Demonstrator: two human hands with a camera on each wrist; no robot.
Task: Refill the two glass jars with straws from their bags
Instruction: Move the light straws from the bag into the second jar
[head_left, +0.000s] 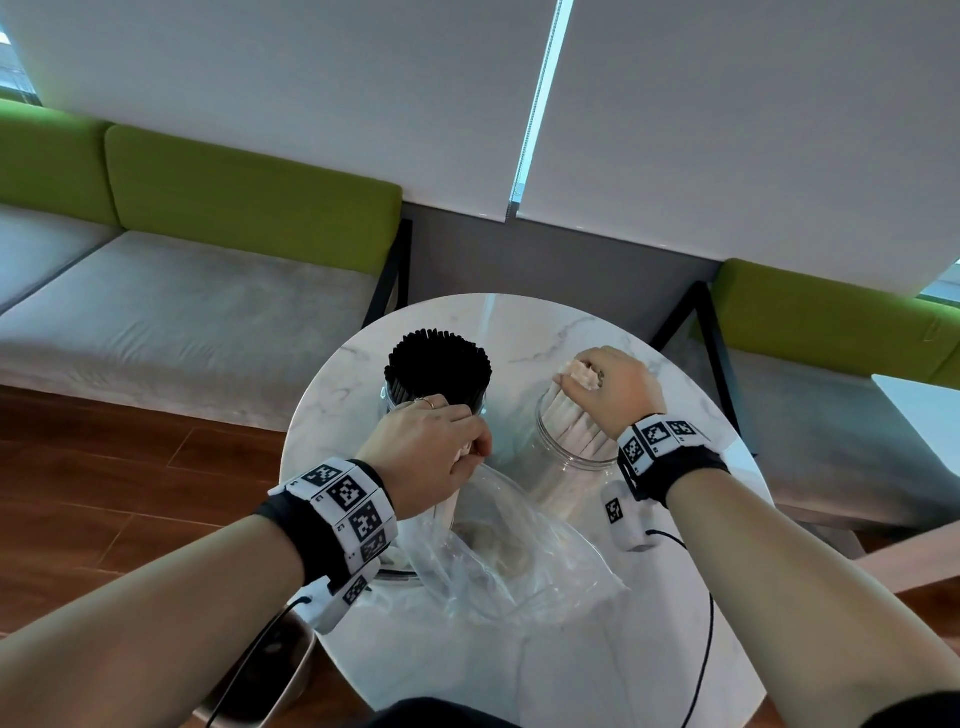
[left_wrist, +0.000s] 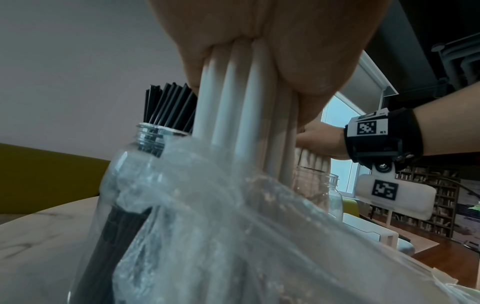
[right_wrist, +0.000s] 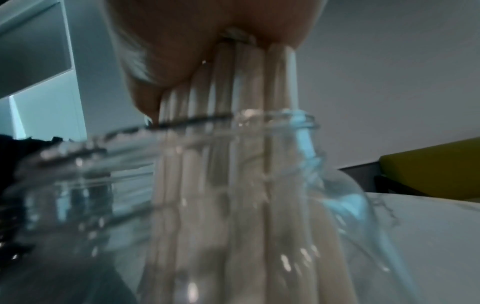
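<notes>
Two glass jars stand on the round marble table (head_left: 566, 670). The left jar (head_left: 395, 400) (left_wrist: 124, 170) is packed with black straws (head_left: 438, 369) (left_wrist: 168, 102). The right jar (head_left: 566, 457) (right_wrist: 298, 148) holds white straws (head_left: 566, 421) (right_wrist: 233, 144). My right hand (head_left: 608, 387) grips a bundle of white straws at their tops, with their lower ends inside this jar. My left hand (head_left: 431, 452) grips another bunch of white straws (left_wrist: 233, 98) that stands in the clear plastic bag (head_left: 509, 561) (left_wrist: 233, 226) near the table's front.
A bench with green backs (head_left: 249, 192) and grey seats runs behind the table. A metal-grey object (head_left: 291, 665) sits low at the table's left. Wood floor (head_left: 104, 493) lies to the left. White blinds (head_left: 727, 130) cover the windows.
</notes>
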